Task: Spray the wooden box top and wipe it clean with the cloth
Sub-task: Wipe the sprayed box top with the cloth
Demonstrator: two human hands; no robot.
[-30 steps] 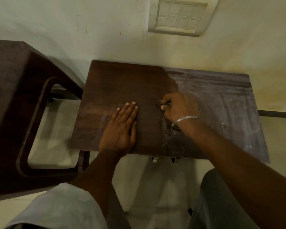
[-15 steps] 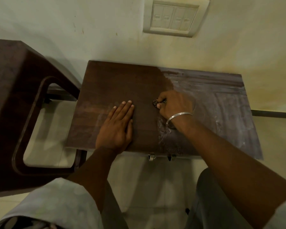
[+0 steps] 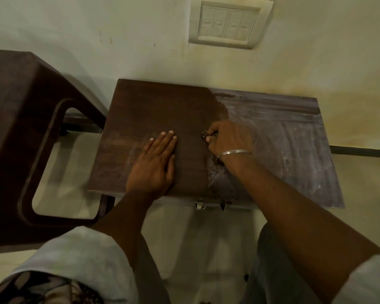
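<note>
Dark-brown wooden box top [image 3: 162, 106], flat rectangle against wall; left half clean matte, right half grey, dusty, streaked. Left hand [image 3: 155, 165] flat, fingers straight, pressing wood. Right hand [image 3: 228, 141] fist bunching patterned cloth [image 3: 204, 135] mid-board. Silver bangle [image 3: 235, 152] on wrist.

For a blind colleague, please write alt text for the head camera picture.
A person's right hand grips a patterned cloth on a wooden box top, which is dark on its left half and pale and streaked on its right. The left hand rests flat on the dark half, and a brown stool stands left of the box.
</note>
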